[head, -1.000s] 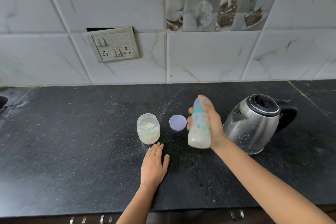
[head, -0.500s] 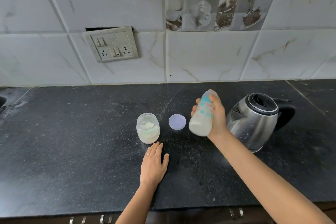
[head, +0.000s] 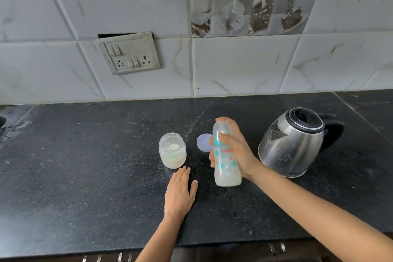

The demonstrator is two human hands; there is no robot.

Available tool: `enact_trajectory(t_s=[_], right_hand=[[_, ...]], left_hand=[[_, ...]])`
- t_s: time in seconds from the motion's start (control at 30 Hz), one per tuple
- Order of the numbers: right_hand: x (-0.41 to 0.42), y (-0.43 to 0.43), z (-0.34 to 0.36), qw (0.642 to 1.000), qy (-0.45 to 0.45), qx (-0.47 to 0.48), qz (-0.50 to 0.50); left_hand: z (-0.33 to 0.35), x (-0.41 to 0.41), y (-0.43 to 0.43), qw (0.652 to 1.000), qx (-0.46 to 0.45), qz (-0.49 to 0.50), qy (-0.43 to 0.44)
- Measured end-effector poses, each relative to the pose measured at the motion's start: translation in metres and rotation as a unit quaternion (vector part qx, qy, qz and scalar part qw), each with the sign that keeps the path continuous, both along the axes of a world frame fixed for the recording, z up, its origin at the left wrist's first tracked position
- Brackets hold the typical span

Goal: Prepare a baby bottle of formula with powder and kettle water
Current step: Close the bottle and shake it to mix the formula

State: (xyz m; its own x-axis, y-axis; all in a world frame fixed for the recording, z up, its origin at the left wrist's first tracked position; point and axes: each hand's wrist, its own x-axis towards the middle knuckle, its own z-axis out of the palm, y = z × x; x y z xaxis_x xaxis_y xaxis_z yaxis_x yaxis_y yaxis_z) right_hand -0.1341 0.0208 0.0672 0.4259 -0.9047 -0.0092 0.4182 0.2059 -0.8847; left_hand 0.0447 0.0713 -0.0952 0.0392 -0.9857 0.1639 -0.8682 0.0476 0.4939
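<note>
My right hand grips a capped baby bottle with teal and red print and milky liquid inside, held upright above the black counter. My left hand rests flat on the counter, fingers together, holding nothing, just in front of an open clear jar of white formula powder. The jar's lilac lid lies behind the bottle, partly hidden by it. A steel kettle with a black lid and handle stands to the right of my right hand.
A tiled wall with a switch and socket plate runs behind the counter. The counter's front edge lies close to me. A dark sink rim shows at far left.
The bottle went up and tilted half a second ago, and has come back down to upright, lower and nearer me. My left hand has stayed put.
</note>
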Motion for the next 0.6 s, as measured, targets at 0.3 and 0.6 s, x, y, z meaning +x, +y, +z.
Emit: enact_trajectory(t_s=[0.3, 0.6], right_hand=[[0.000, -0.019, 0.001, 0.982, -0.100, 0.126, -0.101], [0.004, -0.036, 0.009, 0.960, -0.158, 0.162, -0.163]], left_hand=[[0.001, 0.000, 0.001, 1.000, 0.003, -0.002, 0.004], [0.004, -0.001, 0.001, 1.000, 0.002, -0.003, 0.008]])
